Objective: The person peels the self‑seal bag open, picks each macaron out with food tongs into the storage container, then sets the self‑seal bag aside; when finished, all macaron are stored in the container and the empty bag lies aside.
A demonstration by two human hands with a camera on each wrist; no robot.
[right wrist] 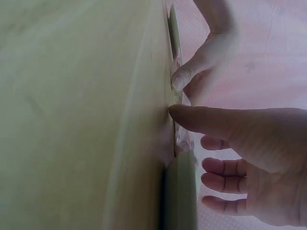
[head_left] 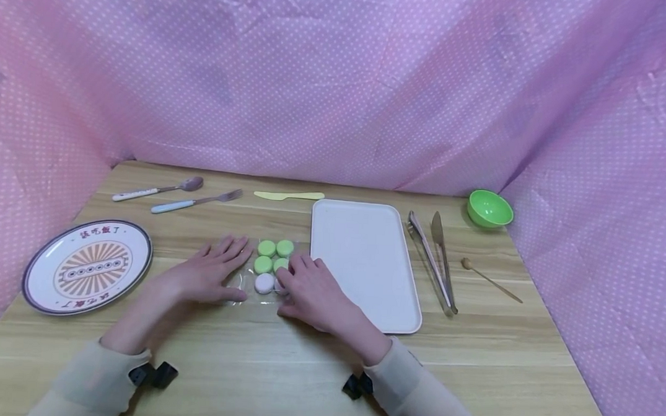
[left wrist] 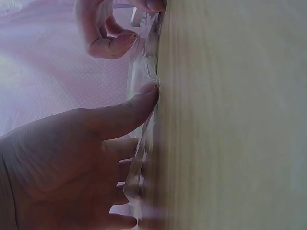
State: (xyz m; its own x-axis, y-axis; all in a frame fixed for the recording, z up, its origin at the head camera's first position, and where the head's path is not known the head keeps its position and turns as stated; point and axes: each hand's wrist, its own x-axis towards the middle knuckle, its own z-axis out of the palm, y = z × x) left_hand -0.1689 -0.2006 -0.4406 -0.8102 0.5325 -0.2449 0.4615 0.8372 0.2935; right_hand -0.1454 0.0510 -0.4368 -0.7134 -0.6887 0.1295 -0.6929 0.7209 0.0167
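Note:
A clear plastic package (head_left: 242, 281) lies flat on the table and holds several light-green macarons (head_left: 267, 248) plus pale lilac ones (head_left: 264, 284). My left hand (head_left: 211, 273), fingers spread, rests on the left end of the package; its thumb presses the near edge of the plastic in the left wrist view. Over the right end of the package is my right hand (head_left: 314, 293), partly covering the macarons there. In the right wrist view its thumb (right wrist: 201, 120) touches down at the package's edge, while the other fingers hang loosely bent, apart from the thumb.
Right of the package lies a white tray (head_left: 364, 265). Tongs (head_left: 432, 262), a table knife (head_left: 442, 244), a thin wooden stick (head_left: 492, 280) and a green bowl (head_left: 490, 208) are further right. A patterned plate (head_left: 135, 267), spoon (head_left: 157, 190), fork (head_left: 196, 201) and yellow knife (head_left: 289, 195) are left and behind.

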